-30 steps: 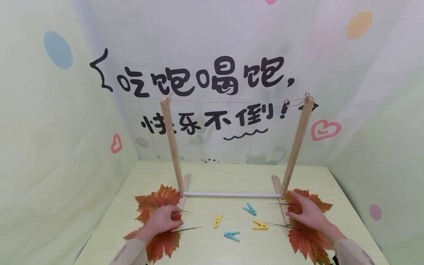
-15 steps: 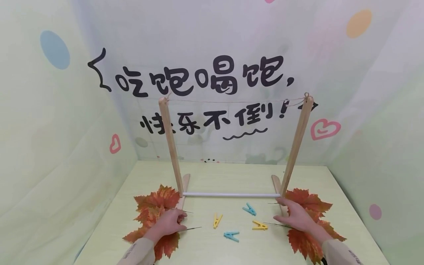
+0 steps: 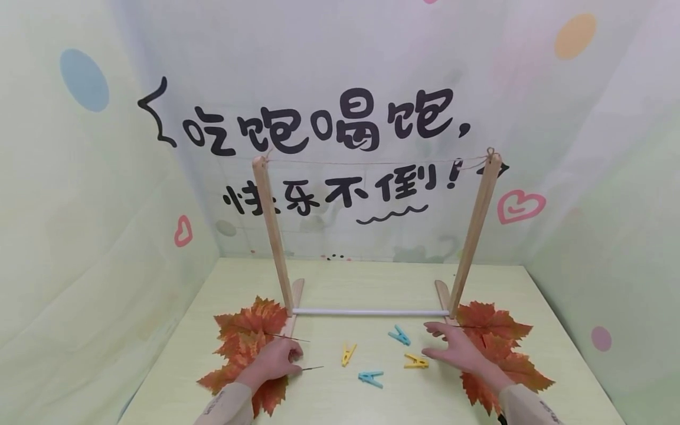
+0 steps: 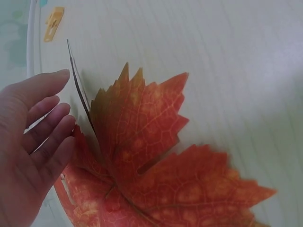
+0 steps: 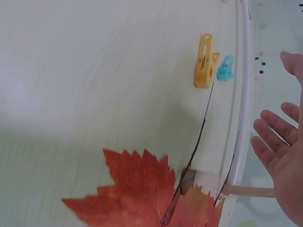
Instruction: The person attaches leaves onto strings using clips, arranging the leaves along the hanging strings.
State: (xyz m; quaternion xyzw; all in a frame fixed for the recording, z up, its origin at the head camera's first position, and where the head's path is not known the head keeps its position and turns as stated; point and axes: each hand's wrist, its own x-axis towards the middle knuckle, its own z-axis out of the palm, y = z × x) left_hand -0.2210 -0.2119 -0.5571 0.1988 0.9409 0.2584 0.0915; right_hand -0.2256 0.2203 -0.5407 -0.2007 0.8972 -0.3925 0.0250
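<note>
My left hand point(image 3: 276, 359) hovers over the red-orange maple leaves point(image 3: 249, 319) at the left, fingers loosely bent. In the left wrist view a gap lies between thumb and fingers beside the stem of a leaf point(image 4: 147, 109); nothing is held. My right hand point(image 3: 461, 349) is over the stems of the right-hand maple leaves point(image 3: 494, 324), its fingers extended and holding nothing. Near its fingertips lie a yellow clothespin point(image 3: 416, 361) and a blue clothespin point(image 3: 399, 335). Another yellow clothespin point(image 3: 349, 354) and blue clothespin point(image 3: 370, 378) lie between the hands.
Behind the hands stands a wooden frame with a left post point(image 3: 274, 236), a right post point(image 3: 475, 236) and a white crossbar point(image 3: 372, 312) low down. A thin string point(image 3: 372, 162) joins the post tops. Printed curtains enclose the table point(image 3: 366, 283).
My right hand has moved left from over the right-hand leaves toward the clothespins. My left hand has shifted slightly right. Leaves and clothespins lie where they were.
</note>
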